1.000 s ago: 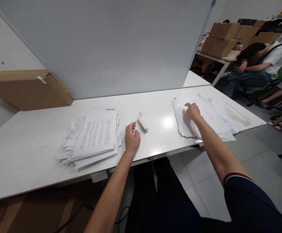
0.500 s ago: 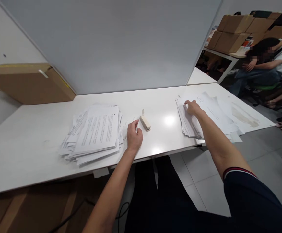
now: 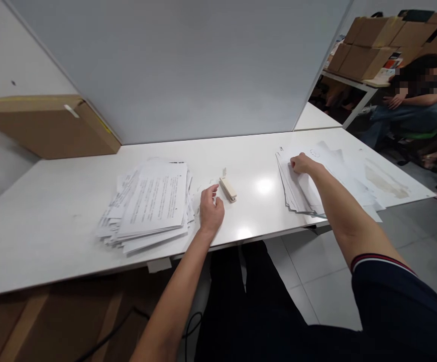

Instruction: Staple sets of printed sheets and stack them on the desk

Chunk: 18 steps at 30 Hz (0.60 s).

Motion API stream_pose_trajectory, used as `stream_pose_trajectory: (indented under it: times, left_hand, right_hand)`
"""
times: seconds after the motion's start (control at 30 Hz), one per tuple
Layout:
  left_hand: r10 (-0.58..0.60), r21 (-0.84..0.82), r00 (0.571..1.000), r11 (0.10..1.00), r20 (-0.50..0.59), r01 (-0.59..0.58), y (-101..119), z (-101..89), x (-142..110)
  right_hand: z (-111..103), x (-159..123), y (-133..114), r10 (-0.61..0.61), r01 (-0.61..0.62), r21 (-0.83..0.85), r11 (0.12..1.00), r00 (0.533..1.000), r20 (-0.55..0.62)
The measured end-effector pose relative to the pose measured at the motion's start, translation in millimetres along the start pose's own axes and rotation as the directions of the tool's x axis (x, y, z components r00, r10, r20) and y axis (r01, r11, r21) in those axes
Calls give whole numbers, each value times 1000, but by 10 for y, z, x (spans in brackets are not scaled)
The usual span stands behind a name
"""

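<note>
- Stapler [image 3: 228,189]: cream, lying aslant on the worktop [image 3: 256,156], its length running from eleven to five o'clock (take it as the clock's centre for every direction here).
- Left hand [image 3: 211,208]: at eight o'clock, just beside the stapler; its fingers are loosely curled and parted, with nothing held.
- Right hand [image 3: 303,164]: between two and three o'clock, over the right stack, fingers bent inward and down at the paper; whether they have hold of a sheet I cannot tell (the tips are hidden).
- Right stack [image 3: 329,163]: at three o'clock, sheets fanned unevenly, a near sheet bulging up below the right hand.
- Left stack [image 3: 154,201]: at nine o'clock, thicker, printed page uppermost, edges ragged.
- Board [image 3: 188,70]: grey, upright along the worktop's far side at twelve o'clock.
- Carton [image 3: 48,128]: between nine and ten o'clock, touching the board.
- Seated person [image 3: 403,118]: at two o'clock, beyond the worktop, near piled boxes [image 3: 361,60].
</note>
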State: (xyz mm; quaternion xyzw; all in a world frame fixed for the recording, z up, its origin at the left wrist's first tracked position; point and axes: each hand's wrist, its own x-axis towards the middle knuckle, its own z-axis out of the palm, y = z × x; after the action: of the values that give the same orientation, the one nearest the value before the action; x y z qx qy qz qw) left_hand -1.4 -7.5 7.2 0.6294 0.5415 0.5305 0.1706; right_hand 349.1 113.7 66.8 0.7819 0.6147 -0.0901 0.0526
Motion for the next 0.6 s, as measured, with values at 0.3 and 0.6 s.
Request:
stream_pose_trajectory:
  times: [0.3, 0.6]
  left_hand:
    - [7, -18, 1000, 1000, 7, -7, -3, 8, 8]
    - [-20, -3, 1000, 1000, 10, 20, -1, -12, 10]
  right_hand:
    - [70, -266, 333, 14, 92, 258, 962, 924, -381]
    - [60, -383, 331, 189, -129, 275, 953, 960, -205]
